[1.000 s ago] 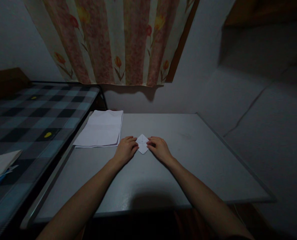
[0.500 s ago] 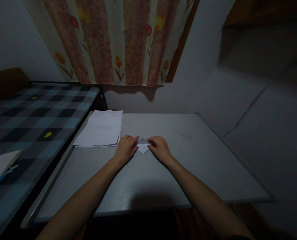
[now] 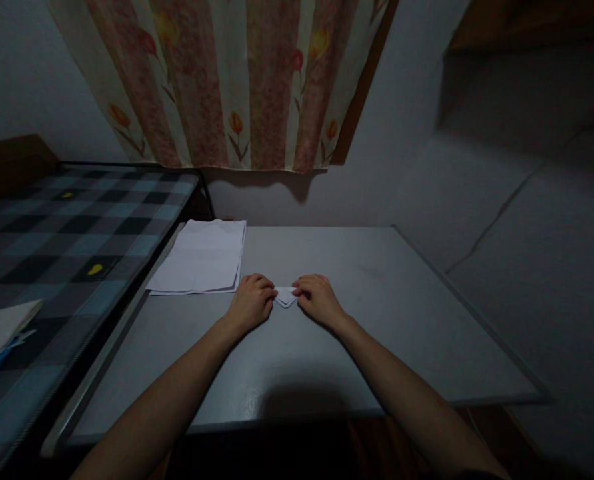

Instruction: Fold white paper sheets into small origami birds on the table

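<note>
A small piece of folded white paper (image 3: 285, 298) lies on the grey table (image 3: 417, 333), its layered point facing me and a straight fold along its far side. My left hand (image 3: 251, 300) pinches the paper's left corner between thumb and fingers. On the opposite corner, my right hand (image 3: 319, 298) is closed in the same way. Both hands rest low over the tabletop, and the fingers cover the two side corners of the paper.
A stack of white paper sheets (image 3: 199, 257) lies at the table's back left. Left of the table is a bed with a checked cover (image 3: 127, 227), bearing a notebook or papers (image 3: 7, 327). A striped curtain (image 3: 231, 80) hangs against the wall behind.
The paper's far upper point has been folded down toward me, so its top is now a straight edge. Both hands have shifted only slightly and still hold the corners.
</note>
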{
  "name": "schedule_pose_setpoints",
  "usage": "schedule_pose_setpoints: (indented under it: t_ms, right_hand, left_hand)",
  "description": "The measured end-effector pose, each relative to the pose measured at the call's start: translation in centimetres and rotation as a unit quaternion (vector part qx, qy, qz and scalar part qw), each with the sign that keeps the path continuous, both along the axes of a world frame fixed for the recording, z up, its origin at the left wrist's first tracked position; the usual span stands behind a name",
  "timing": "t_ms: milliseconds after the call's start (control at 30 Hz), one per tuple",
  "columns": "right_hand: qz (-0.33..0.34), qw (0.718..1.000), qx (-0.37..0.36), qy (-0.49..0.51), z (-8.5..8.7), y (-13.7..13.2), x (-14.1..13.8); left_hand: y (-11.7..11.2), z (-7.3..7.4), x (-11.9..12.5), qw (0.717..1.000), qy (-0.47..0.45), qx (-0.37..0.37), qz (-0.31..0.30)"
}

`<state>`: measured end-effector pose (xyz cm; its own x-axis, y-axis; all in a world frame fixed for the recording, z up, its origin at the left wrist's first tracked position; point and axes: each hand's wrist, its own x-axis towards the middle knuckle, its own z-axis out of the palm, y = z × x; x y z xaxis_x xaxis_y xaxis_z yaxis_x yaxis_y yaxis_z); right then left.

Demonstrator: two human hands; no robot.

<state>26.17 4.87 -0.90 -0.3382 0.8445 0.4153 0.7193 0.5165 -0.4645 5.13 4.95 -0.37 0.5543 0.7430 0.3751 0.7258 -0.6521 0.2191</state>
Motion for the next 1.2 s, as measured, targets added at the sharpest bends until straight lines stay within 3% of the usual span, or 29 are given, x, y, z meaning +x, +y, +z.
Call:
schedule_pose_setpoints:
  t_ms: [167, 467, 800, 1033, 1200]
  right_hand:
    - [-0.016, 0.999, -0.019, -0.03, 0.8, -0.4, -0.5]
    - [0.023, 0.995, -0.055, -0.083, 1.2, -0.9, -1.0]
    - [0.032, 0.994, -0.053, -0.094, 1.2, -1.0, -1.0]
    - [-0.038, 0.987, -0.071, -0.14, 1.9, -1.5, -1.3]
    - [-0.043, 0.986, -0.074, -0.14, 1.6, -1.3, -1.2]
  left_hand:
    - [-0.4, 0.5, 0.5, 1.0, -0.012, -0.003, 0.018]
    - [-0.5, 0.4, 1.1, 0.999, -0.012, -0.016, 0.049]
    - [-0.4, 0.3, 0.9, 0.999, -0.023, -0.008, 0.034]
    - [-0.5, 0.4, 1.4, 0.997, -0.045, -0.059, 0.038]
    - [-0.7, -0.1, 1.4, 0.991, -0.098, -0.091, 0.024]
